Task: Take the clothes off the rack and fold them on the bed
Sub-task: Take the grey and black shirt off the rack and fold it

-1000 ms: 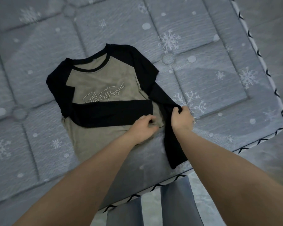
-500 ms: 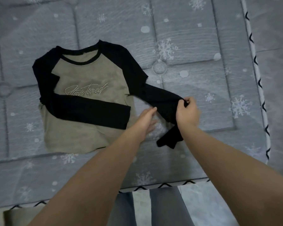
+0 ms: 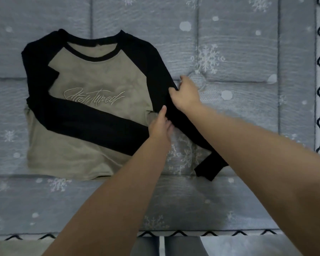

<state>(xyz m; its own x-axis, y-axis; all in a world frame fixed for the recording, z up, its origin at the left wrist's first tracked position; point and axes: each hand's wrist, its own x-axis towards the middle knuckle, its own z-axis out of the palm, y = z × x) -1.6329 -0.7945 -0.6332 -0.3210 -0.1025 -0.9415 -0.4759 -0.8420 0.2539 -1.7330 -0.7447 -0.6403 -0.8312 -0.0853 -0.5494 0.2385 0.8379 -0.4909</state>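
Shirt (image 3: 100, 78) lies flat, front up, on the bed (image 3: 238, 111), toward the left side and well back from the near edge. Olive body, black raglan sleeves and collar, pale script lettering (image 3: 93, 97) across the chest. One black sleeve (image 3: 85, 121) is folded diagonally across the front, below the lettering. The other sleeve (image 3: 185, 130) runs down from the shoulder toward the near edge, its cuff lying on the mattress cover.

Right hand (image 3: 186, 95) grasps the upper part of that loose sleeve at its outer edge, fingers curled over the black cloth, thumb on the mattress side. Left hand (image 3: 160, 125) sits just beside it at the shirt's side seam, fingers extended and pressing where olive body meets black sleeve; fingertips are partly hidden, so whether they pinch cloth cannot be told.

Bed cover is grey-blue, quilted, with white snowflakes and dots. Zigzag piping (image 3: 207, 233) trims the near and right edges.
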